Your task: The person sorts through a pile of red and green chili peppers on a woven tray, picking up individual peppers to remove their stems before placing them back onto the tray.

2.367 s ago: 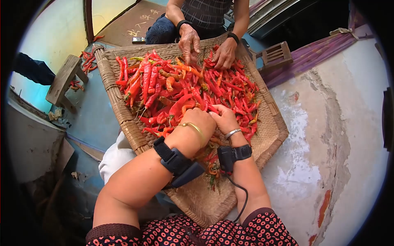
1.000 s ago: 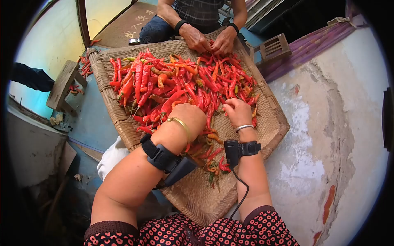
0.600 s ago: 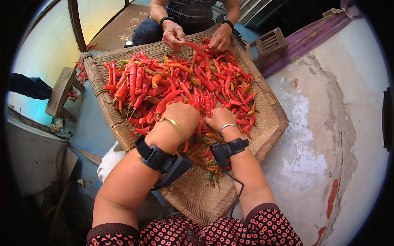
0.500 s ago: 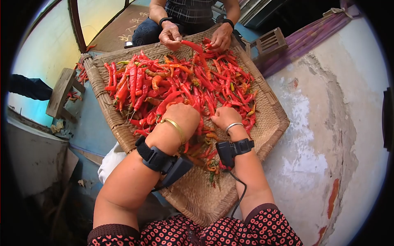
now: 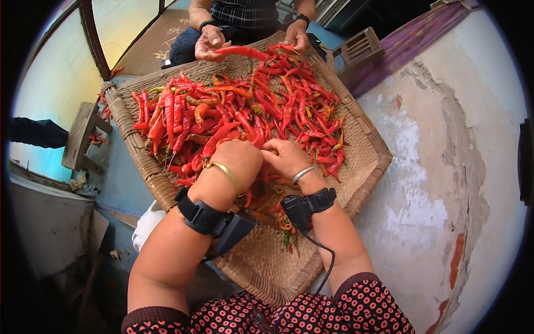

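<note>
Red chili peppers (image 5: 272, 103) lie heaped in a square woven basket (image 5: 364, 161), with some orange and greenish ones among them. Over the near part of the heap, my left hand (image 5: 236, 161) is closed, its fingertips turned down and hidden. My right hand (image 5: 286, 160) is closed too, thumb and fingers pinched together right against the left hand. What sits between the fingers of either hand is hidden, though red peppers show just beyond them. Below my wrists, a smaller pile of darker, orange-brown peppers (image 5: 286, 225) lies in the near corner.
Across the basket a seated person's hands (image 5: 211, 44) hold a long red pepper (image 5: 242, 52). A wooden stool (image 5: 80, 136) stands at left, with loose peppers on the floor beside it. At right are a peeling wall (image 5: 411, 183), a purple curtain (image 5: 411, 47) and a wooden rack (image 5: 361, 49).
My right hand has moved left, up against my left hand. The other person's hands have spread apart, with a long red pepper now stretched out level from one of them.
</note>
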A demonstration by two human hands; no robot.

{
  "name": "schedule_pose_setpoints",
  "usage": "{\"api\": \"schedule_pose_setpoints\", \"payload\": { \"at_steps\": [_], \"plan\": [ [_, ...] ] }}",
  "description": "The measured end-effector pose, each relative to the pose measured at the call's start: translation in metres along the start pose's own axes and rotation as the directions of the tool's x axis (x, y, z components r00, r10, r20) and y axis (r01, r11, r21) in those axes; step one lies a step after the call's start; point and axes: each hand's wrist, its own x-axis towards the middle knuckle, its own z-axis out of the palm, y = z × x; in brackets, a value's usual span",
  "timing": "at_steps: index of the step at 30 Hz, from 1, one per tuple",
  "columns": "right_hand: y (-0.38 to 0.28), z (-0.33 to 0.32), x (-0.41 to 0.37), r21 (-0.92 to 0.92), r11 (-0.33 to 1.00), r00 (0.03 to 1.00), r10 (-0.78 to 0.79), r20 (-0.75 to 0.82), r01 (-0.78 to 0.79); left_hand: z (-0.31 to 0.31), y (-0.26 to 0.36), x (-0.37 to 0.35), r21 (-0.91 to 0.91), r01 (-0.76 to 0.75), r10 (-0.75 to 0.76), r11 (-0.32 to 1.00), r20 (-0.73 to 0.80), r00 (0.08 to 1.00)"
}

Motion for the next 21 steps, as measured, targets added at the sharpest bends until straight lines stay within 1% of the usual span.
{"api": "schedule_pose_setpoints", "payload": {
  "at_steps": [1,4,5,7,8,9,10,11,12,13,15,16,18,21],
  "plan": [
    [-0.001,0.008,0.001,-0.072,0.997,1.000,0.009,-0.020,-0.010,0.001,0.000,0.001,0.011,0.006,-0.006,1.000,-0.002,1.000],
    [-0.003,0.010,0.001,-0.108,0.991,0.997,0.082,-0.003,-0.081,-0.001,0.001,0.002,0.003,0.020,-0.020,1.000,0.023,1.000],
    [-0.003,0.003,0.001,-0.107,0.990,0.996,0.086,-0.010,-0.087,-0.002,0.000,0.002,0.001,0.028,-0.028,1.000,0.030,0.999],
    [0.004,-0.024,0.001,-0.005,0.998,0.998,0.067,0.007,-0.066,-0.004,0.000,0.001,0.009,0.016,-0.016,1.000,0.020,1.000],
    [0.013,-0.040,0.003,-0.019,0.994,0.994,0.104,-0.043,-0.105,-0.005,0.000,0.001,0.024,0.008,-0.009,1.000,0.031,0.999],
    [0.021,-0.056,0.005,-0.077,0.987,0.986,0.130,-0.103,-0.138,-0.005,0.000,0.001,0.040,0.002,-0.003,0.999,0.041,0.999],
    [0.026,-0.071,0.005,-0.184,0.964,0.975,0.168,-0.142,-0.193,-0.006,0.001,0.001,0.038,0.000,-0.002,0.999,0.039,0.999],
    [0.037,-0.083,0.007,-0.330,0.905,0.961,0.228,-0.155,-0.268,-0.007,0.002,0.001,0.035,0.001,-0.003,0.999,0.046,0.999],
    [0.049,-0.089,0.006,-0.410,0.853,0.946,0.279,-0.167,-0.324,-0.008,0.002,0.001,0.031,0.004,-0.005,1.000,0.052,0.999],
    [0.066,-0.091,0.002,-0.413,0.852,0.946,0.276,-0.167,-0.322,-0.008,0.002,0.001,0.029,0.005,-0.007,1.000,0.049,0.999],
    [0.096,-0.086,-0.006,-0.682,0.681,0.951,0.067,-0.303,-0.265,-0.005,0.000,0.002,0.033,-0.008,0.007,0.999,0.034,0.999],
    [0.100,-0.082,-0.008,-0.683,0.682,0.951,0.064,-0.301,-0.262,-0.006,0.001,0.001,0.032,-0.005,0.004,0.999,0.033,0.999],
    [0.108,-0.075,-0.011,-0.500,0.769,0.912,0.276,-0.302,-0.398,-0.008,0.003,0.001,0.048,0.002,-0.005,0.999,0.048,0.999],
    [0.115,-0.066,-0.012,-0.491,0.791,0.922,0.238,-0.304,-0.366,-0.003,0.003,0.002,0.055,-0.007,0.005,0.998,0.033,0.999]
  ]
}}
